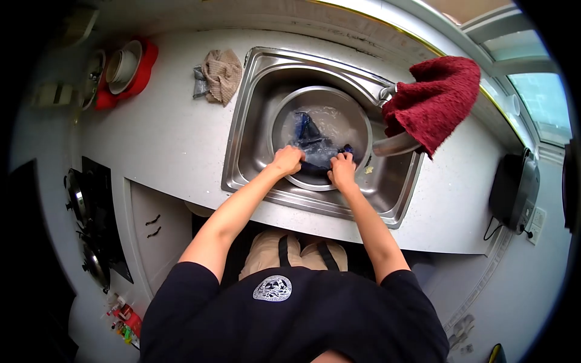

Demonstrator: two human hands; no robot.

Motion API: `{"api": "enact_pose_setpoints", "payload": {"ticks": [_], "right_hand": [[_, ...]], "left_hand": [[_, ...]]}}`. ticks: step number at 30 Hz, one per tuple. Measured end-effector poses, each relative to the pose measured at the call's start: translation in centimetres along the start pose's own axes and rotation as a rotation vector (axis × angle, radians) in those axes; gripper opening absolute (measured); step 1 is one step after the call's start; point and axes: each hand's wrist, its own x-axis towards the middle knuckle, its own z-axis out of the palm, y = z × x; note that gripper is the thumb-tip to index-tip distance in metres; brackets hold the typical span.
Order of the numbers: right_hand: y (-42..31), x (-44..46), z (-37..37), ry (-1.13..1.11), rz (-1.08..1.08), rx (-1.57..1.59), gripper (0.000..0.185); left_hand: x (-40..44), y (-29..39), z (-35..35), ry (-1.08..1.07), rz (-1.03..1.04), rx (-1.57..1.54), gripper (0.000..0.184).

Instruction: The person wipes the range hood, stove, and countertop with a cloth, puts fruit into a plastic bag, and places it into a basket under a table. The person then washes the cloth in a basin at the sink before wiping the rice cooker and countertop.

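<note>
A round metal basin [281, 112] of cloudy, bubbly water stands in the stainless steel sink [254, 91]. In the water lies a wet dark blue cloth [311, 136], partly under the surface. My left hand [288, 160] is at the basin's near left side, its fingers closed on the edge of the cloth. Over the near right side, my right hand [342, 169] pinches another part of it, and a dark bunch pokes up beyond the fingers. The cloth's exact kind does not show.
A dark red towel [436, 97] hangs over the faucet [396, 144] at the sink's right. Left of the sink lies a crumpled beige cloth [222, 75]. A red basin [145, 66] with bowls sits farther left, and a black appliance [514, 190] stands at the far right.
</note>
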Motion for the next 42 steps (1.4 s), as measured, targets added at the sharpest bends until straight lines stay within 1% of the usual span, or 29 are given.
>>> {"api": "enact_pose_setpoints", "payload": {"ticks": [3, 6, 8, 10, 11, 12, 14, 16, 17, 18, 19, 20, 21, 23, 24, 25, 26, 28, 30, 32, 33, 34, 36, 37, 38, 39, 40, 41, 42], "right_hand": [[-0.7, 0.0, -4.0, 0.044, 0.148, 0.602, 0.029], [-4.3, 0.1, -9.5, 0.063, 0.149, 0.884, 0.034], [-6.9, 0.6, -12.0, 0.325, -0.087, 0.846, 0.033], [-7.6, 1.1, -13.7, 0.424, -0.142, 0.731, 0.028], [-8.6, 0.9, -15.8, 0.38, -0.077, 0.771, 0.024], [-9.7, 0.6, -17.6, 0.402, -0.036, 0.8, 0.025], [-11.3, -0.2, -19.6, 0.472, -0.058, 0.814, 0.026], [-13.2, -1.5, -21.8, 0.476, -0.13, 0.855, 0.026], [-14.1, -2.2, -23.0, 0.488, -0.149, 0.88, 0.027], [-14.6, -2.9, -23.5, 0.484, -0.148, 0.895, 0.027], [-14.5, -3.5, -23.1, 0.478, -0.074, 0.998, 0.024], [-14.2, -4.0, -22.4, 0.47, 0.002, 1.1, 0.022], [-13.6, -4.6, -21.7, 0.501, 0.114, 1.239, 0.022], [-9.6, -4.8, -16.9, 0.605, 0.284, 1.433, 0.024], [-7.1, -4.7, -13.9, 0.595, 0.443, 1.637, 0.026], [-5.8, -4.7, -12.6, 0.588, 0.653, 1.945, 0.025], [-4.3, -4.3, -10.4, 0.564, 0.82, 2.016, 0.025], [-0.3, -2.6, -2.3, 0.369, 1.069, 2.327, 0.019], [-1.1, -0.5, 0.1, 0.21, 1.081, 2.476, 0.028], [-2.2, 1.7, 0.5, 0.128, 0.953, 2.331, 0.046], [-3.7, 1.7, -2.3, 0.043, 0.784, 2.442, 0.052], [-5.1, 1.7, -5.5, -0.042, 0.606, 2.541, 0.058], [-3.6, 2.9, -5.1, -0.056, 0.475, 2.324, 0.06], [-3.1, 3.5, -5.3, -0.018, 0.238, 2.112, 0.047], [-2.6, 3.7, -5.7, 0.035, 0.224, 1.836, 0.041], [-2.9, 3.9, -5.4, 0.106, 0.224, 1.741, 0.038], [-3.9, 4.0, -5.5, 0.175, 0.222, 1.639, 0.036], [-4.9, 3.7, -5.4, 0.217, 0.12, 1.475, 0.032], [-6.8, 3.1, -6.0, 0.364, -0.062, 1.327, 0.036]], "left_hand": [[-2.9, 2.9, -3.8, 0.316, 0.188, -0.282, 0.015], [-4.8, 7.3, -6.6, 0.497, 0.348, -0.481, 0.015], [-5.8, 9.3, -8.2, 0.565, 0.45, -0.473, 0.014], [-7.1, 10.1, -9.4, 0.714, 0.512, -0.502, 0.011], [-7.7, 9.5, -9.8, 0.716, 0.533, -0.574, 0.025], [-7.0, 7.9, -7.9, 0.633, 0.393, -1.081, 0.052], [-6.8, 6.2, -6.5, 0.645, 0.228, -0.877, 0.069], [-4.9, 5.9, -2.8, 0.722, 0.234, -0.473, 0.073], [-1.5, 3.3, 0.9, 0.675, 0.269, -0.235, 0.066], [-1.3, 4.3, 0.0, 0.642, 0.304, -0.52, 0.057], [-1.1, 5.3, -1.0, 0.617, 0.338, -0.806, 0.048], [-1.3, 5.6, -0.7, 0.687, 0.308, -0.869, 0.041], [0.3, 4.1, 0.3, 0.609, 0.286, -1.152, 0.036], [-1.6, 5.5, -2.2, 0.51, -0.021, -1.545, 0.037], [-1.7, 4.8, -1.9, 0.565, 0.031, -1.628, 0.044], [-2.4, 4.8, -2.3, 0.56, 0.062, -1.664, 0.039], [-3.4, 5.1, -3.2, 0.552, 0.091, -1.694, 0.034], [-4.7, 6.6, -3.9, 0.452, 0.114, -1.708, 0.039], [-6.1, 8.1, -4.1, 0.339, 0.256, -1.728, 0.035], [-7.1, 8.5, -4.7, 0.228, 0.346, -1.508, 0.032], [-7.2, 7.8, -4.5, 0.153, 0.419, -1.45, 0.033], [-8.0, 8.0, -5.7, 0.102, 0.373, -1.328, 0.033], [-8.5, 7.6, -6.8, 0.244, 0.382, -0.96, 0.032], [-8.5, 7.2, -7.2, 0.292, 0.213, -0.78, 0.031], [-8.3, 6.8, -7.7, 0.335, 0.047, -0.599, 0.03], [-7.7, 6.1, -7.7, 0.279, -0.084, -0.566, 0.029], [-7.3, 6.1, -7.4, 0.241, -0.159, -0.649, 0.029], [-6.6, 6.3, -7.4, 0.209, -0.224, -0.729, 0.028], [-5.4, 6.4, -7.7, 0.179, -0.279, -0.805, 0.028]]}}
